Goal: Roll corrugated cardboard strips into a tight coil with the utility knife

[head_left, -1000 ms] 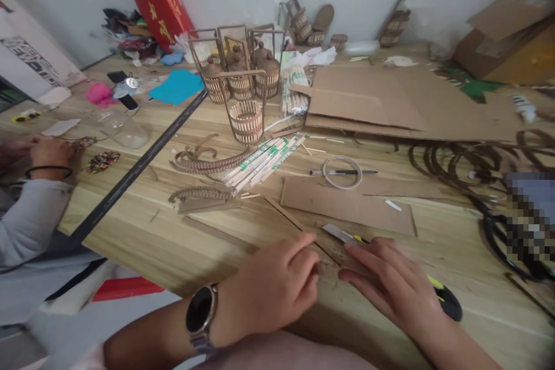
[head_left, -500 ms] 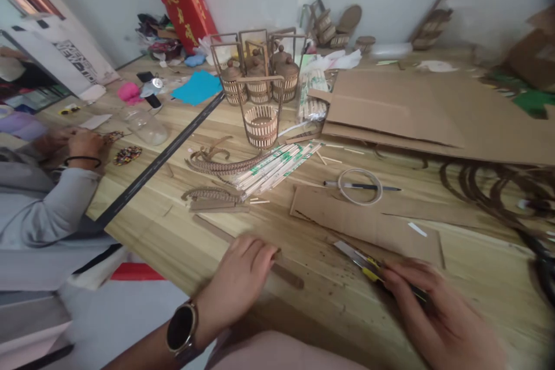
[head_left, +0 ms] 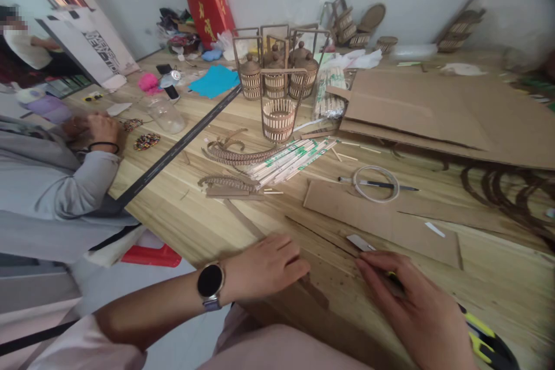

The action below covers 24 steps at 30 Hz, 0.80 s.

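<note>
Head view. Utility knife [head_left: 484, 332] in the right hand [head_left: 418, 300], low right over the wooden tabletop [head_left: 186, 225]. Long axis slants from lower right up to the left; blade [head_left: 361, 243] points away from the person and leftward, butt of the yellow-and-black handle toward the lower right corner. Palm hides the middle of the handle. Right fingers closed about the knife, thumb and fingertips close together. Thin dark strip [head_left: 318, 236] runs diagonally, its near end at those fingertips; cannot tell whether they pinch it.

Left hand [head_left: 269, 266] lies over a flat brown strip [head_left: 243, 217], whose ends show either side, axis upper left to lower right. Left fingers bent and close together; cannot tell if they grip or merely press.

Just beyond the blade: cardboard piece [head_left: 373, 208], a small white scrap [head_left: 435, 229] on it. Past that, a pen [head_left: 405, 187] crossing a white ring [head_left: 395, 185]. Further off, center: wrapped sticks [head_left: 292, 162] beside curved ribbed strips [head_left: 234, 153]; open basket [head_left: 280, 121] upright, lidded baskets [head_left: 275, 72] behind. Right: cardboard sheets [head_left: 416, 98], brown coils [head_left: 494, 185] near their front edge. Left, beyond a black band [head_left: 182, 153]: clear jar [head_left: 167, 115], beadwork [head_left: 146, 141], co-worker's hand [head_left: 104, 127].
</note>
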Each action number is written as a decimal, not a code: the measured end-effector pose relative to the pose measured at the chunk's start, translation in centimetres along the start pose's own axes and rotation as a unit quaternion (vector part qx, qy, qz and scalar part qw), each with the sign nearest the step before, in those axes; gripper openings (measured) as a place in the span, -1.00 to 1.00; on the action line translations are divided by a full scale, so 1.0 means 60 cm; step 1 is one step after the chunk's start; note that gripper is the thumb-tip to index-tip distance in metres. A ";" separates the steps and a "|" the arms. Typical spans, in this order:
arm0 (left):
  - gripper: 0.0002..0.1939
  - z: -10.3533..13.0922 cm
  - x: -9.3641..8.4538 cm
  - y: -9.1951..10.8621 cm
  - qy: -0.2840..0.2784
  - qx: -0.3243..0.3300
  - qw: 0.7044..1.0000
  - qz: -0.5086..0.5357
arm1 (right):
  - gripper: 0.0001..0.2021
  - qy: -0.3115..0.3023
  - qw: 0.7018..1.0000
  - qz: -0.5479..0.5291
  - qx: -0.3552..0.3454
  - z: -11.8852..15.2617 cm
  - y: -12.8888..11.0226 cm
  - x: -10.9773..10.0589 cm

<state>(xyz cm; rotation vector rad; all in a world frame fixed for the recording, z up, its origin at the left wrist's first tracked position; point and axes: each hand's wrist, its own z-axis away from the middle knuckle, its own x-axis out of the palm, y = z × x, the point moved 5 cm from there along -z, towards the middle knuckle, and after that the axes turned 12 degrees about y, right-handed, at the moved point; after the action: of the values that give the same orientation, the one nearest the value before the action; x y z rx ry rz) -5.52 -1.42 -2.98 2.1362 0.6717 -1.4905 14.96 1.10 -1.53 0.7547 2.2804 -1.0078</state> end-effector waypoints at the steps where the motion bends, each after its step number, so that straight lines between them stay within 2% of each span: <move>1: -0.93 -0.007 0.000 0.004 0.011 0.014 1.000 -0.011 | -0.90 -0.006 1.000 0.001 -0.011 -0.003 0.000 0.009; 3: -0.87 -0.018 -0.005 0.013 0.028 0.048 0.998 -0.025 | -0.88 -0.034 0.998 0.003 -0.058 -0.008 -0.003 0.025; 4: -0.85 -0.021 -0.010 0.010 0.030 0.045 0.998 -0.032 | -0.84 -0.048 0.995 0.005 -0.082 -0.009 -0.005 0.031; 6: -0.84 -0.018 -0.028 -0.016 0.033 -0.013 0.999 -0.034 | -0.76 -0.057 0.994 0.013 -0.094 -0.012 -0.006 0.034; 8: -0.80 0.000 -0.055 -0.079 0.057 -0.157 0.984 -0.061 | -0.76 -0.046 0.995 0.013 -0.088 -0.013 -0.007 0.028; 10: -0.78 0.031 -0.086 -0.156 0.111 -0.305 0.937 -0.130 | -0.78 -0.040 0.995 0.001 -0.088 -0.011 -0.013 0.024; 12: -0.72 0.055 -0.096 -0.217 0.122 -0.336 0.922 -0.148 | -0.80 -0.047 0.995 -0.012 -0.083 -0.006 -0.019 0.024; 15: -0.73 0.073 -0.077 -0.272 0.082 -0.322 0.934 -0.129 | -0.81 -0.072 0.993 -0.030 -0.090 0.001 -0.027 0.030; 19: -0.74 0.079 -0.049 -0.282 0.044 -0.291 0.948 -0.118 | -0.82 -0.079 0.992 -0.040 -0.095 0.005 -0.030 0.029; 24: -0.72 0.086 -0.044 -0.278 0.032 -0.311 0.940 -0.135 | -0.84 -0.054 0.992 -0.053 -0.098 -0.001 -0.034 0.019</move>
<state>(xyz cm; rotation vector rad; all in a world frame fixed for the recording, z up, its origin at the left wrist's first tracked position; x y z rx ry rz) -20.36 8.08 -3.54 1.6478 1.3035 -1.1231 12.78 0.32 -1.25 0.4897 2.3037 -0.8334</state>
